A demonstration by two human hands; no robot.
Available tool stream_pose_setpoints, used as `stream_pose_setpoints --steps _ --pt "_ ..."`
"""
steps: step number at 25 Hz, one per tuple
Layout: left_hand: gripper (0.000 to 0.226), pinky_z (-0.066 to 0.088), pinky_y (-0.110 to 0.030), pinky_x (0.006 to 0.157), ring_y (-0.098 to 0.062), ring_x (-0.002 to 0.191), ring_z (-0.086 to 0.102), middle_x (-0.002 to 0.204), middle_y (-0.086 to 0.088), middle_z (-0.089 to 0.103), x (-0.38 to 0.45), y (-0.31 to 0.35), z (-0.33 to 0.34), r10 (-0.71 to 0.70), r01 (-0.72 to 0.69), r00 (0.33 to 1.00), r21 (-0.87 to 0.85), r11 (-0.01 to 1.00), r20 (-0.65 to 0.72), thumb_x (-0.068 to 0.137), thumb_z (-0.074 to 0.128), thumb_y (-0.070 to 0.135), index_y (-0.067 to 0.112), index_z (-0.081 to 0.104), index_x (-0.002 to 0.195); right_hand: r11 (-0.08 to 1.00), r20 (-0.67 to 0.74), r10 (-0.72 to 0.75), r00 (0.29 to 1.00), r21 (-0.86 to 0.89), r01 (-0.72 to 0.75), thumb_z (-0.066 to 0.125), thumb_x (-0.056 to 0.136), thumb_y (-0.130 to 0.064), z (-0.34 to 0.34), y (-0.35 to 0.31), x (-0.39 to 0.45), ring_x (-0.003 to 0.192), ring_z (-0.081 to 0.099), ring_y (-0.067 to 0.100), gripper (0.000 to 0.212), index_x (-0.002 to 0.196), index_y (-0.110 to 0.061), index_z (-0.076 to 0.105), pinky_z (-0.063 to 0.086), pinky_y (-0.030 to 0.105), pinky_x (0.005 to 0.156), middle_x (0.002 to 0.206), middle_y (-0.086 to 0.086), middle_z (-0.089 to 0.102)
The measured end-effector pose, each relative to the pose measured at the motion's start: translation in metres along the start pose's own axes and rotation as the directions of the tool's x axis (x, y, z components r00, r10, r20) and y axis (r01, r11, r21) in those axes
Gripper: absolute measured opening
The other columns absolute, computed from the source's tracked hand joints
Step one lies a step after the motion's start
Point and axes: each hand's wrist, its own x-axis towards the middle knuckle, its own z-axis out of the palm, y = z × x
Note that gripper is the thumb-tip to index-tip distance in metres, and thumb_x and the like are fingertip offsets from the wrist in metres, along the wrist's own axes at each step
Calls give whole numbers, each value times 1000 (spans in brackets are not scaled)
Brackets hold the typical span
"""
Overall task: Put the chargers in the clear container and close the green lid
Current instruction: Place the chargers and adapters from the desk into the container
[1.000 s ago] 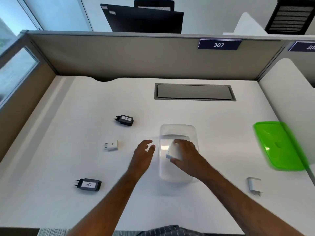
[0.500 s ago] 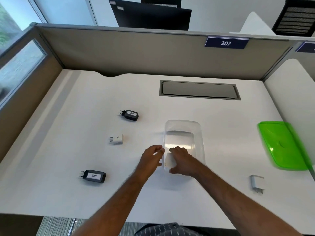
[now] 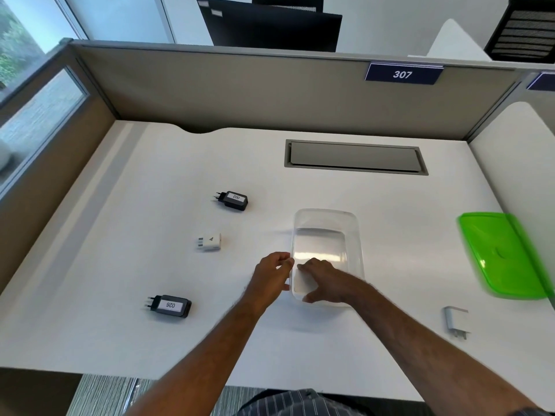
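I'm getting one head view, looking steeply down and forward, sitting close over the worktop (image 3: pixel 126 319).

Your right hand (image 3: pixel 322 280) covers most of the white charger (image 3: pixel 303 283) in the near end of the clear container (image 3: pixel 327 217). The green lid (image 3: pixel 504 256) at far right is blurred, its right edge unclear.

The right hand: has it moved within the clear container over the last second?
Yes. The right hand has drawn back from the middle of the clear container to its near end, with a white charger under it.
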Motion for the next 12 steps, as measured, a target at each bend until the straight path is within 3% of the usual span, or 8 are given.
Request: stream_pose_setpoints --steps 4,7,10,12 --pt "33 64 -27 71 -21 106 70 127 -5 68 2 -5 -1 6 -7 1000 -43 999 -4 103 57 32 16 62 132 999 -9 -10 1000 44 11 69 92 -33 2 5 -2 136 37 26 75 155 -15 32 34 37 112 149 4 41" --pt "34 65 -32 77 -19 107 70 128 -4 68 1 -6 -3 17 -17 1000 -70 997 4 101 59 33 17 61 131 998 -55 -17 998 62 20 64 96 -29 5 8 -4 138 37 25 65 153 -16 36 33 37 113 150 3 42" --pt "35 60 -30 90 -14 111 68 135 3 65 -4 -9 -9 57 -56 998 29 998 -31 101 58 38 23 60 133 988 -249 -55 967 124 88 63 96 -25 5 9 -3 124 48 18 45 138 -20 50 42 36 105 133 -2 54" --pt "40 51 -31 105 -12 122 61 143 8 60 -7 -20 -20 164 -136 983 258 957 -89 101 57 42 27 56 138 975 -440 -66 896 163 152 64 93 -24 2 4 -3 104 52 11 28 120 -26 56 47 33 91 110 -8 58"
